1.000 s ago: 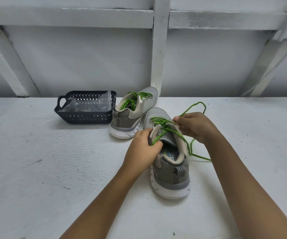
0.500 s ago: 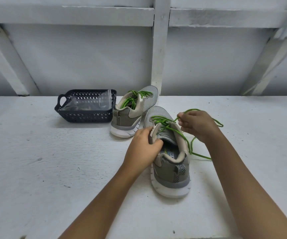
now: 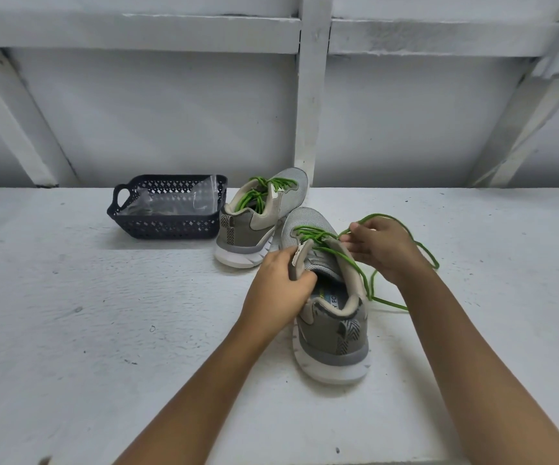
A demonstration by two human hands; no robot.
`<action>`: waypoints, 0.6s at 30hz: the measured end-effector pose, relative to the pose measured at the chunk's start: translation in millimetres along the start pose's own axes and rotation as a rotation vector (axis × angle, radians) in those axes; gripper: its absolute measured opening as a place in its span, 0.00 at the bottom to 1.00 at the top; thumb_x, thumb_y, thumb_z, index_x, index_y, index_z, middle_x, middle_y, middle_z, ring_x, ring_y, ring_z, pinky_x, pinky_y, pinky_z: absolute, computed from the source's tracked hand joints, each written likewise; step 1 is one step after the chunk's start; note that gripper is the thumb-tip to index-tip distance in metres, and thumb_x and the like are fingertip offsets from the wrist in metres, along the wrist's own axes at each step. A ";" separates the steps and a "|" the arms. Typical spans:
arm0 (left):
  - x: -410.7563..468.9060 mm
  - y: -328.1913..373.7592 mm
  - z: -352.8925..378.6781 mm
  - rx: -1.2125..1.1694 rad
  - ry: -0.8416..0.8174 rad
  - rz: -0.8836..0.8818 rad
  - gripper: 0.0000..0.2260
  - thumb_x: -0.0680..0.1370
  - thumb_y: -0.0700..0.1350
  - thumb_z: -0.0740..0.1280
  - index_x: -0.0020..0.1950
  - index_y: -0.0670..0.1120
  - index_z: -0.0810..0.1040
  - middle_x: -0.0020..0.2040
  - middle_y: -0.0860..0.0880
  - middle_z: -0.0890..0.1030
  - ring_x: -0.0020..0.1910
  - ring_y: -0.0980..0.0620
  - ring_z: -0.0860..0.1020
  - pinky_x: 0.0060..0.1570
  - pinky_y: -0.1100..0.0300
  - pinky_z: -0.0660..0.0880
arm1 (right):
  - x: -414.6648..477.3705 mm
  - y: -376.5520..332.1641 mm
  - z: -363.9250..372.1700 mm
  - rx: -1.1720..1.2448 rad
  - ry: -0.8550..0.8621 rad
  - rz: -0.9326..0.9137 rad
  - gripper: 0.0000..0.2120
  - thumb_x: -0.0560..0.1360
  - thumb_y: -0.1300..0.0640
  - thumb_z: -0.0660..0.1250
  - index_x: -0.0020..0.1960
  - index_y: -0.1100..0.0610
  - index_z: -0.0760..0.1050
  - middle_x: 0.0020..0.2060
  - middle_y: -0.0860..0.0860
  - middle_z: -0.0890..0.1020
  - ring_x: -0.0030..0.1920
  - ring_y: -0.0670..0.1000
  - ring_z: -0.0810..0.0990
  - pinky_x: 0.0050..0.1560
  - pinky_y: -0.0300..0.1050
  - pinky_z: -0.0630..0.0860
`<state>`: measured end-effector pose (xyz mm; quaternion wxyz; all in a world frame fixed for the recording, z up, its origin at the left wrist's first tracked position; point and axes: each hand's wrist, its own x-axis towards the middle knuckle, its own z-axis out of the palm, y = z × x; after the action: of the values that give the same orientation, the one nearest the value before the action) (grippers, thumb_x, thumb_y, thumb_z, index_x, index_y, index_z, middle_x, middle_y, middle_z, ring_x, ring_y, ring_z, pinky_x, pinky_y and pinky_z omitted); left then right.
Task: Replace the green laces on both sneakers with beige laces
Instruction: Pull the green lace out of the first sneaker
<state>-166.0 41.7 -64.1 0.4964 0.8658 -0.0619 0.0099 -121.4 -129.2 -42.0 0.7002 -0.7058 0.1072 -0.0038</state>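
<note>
Gripping the near sneaker by the left edge of its opening, the left hand has its fingers curled tight round that flap. Sneaker sits flat on the white table, heel toward the person, toe pointing away. Right hand is at the right side of the same opening, fingertips pressed together, pinching the green lace just above the top eyelets. Lace is threaded across the lower eyelets and loose at the top. One strand runs down over the right side of the collar, and a slack loop arcs behind the right hand and trails onto the table to the right of the shoe.

Far sneaker stands just behind and to the left, close beside the near one's toe, heel toward the person, toe angled away to the right. The other green lace is laced in it, with the ends bunched in the opening.

Dark plastic basket stands left of the far sneaker, right beside it. A clear plastic bag lies inside; cannot tell what is in the bag. White wall with a white post stands behind the table.
</note>
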 end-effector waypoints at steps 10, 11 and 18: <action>0.7 -0.6 -0.5 -0.005 0.003 0.006 0.15 0.74 0.44 0.63 0.61 0.50 0.76 0.57 0.50 0.74 0.56 0.53 0.73 0.55 0.58 0.69 | 0.9 9.2 -12.0 -0.051 0.150 0.095 0.07 0.78 0.64 0.62 0.48 0.67 0.76 0.32 0.57 0.79 0.22 0.44 0.77 0.24 0.35 0.75; 0.4 -0.8 -0.8 -0.004 0.000 0.009 0.15 0.74 0.44 0.63 0.60 0.51 0.75 0.57 0.51 0.74 0.56 0.54 0.73 0.55 0.58 0.69 | -3.3 11.3 -12.2 -0.205 0.142 0.085 0.09 0.78 0.61 0.64 0.45 0.67 0.77 0.29 0.56 0.78 0.19 0.43 0.73 0.22 0.34 0.71; 8.5 -2.6 -9.9 0.164 -0.061 0.039 0.23 0.77 0.58 0.62 0.69 0.49 0.70 0.63 0.51 0.73 0.63 0.55 0.71 0.57 0.62 0.65 | -50.3 3.3 -6.8 -0.529 0.247 -0.189 0.16 0.78 0.50 0.62 0.39 0.61 0.75 0.27 0.50 0.75 0.20 0.41 0.71 0.30 0.40 0.68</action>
<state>-156.9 50.7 -60.7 0.4215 0.9020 -0.0932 -0.0018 -172.1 -128.0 -37.8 0.4705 -0.8646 0.1228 -0.1265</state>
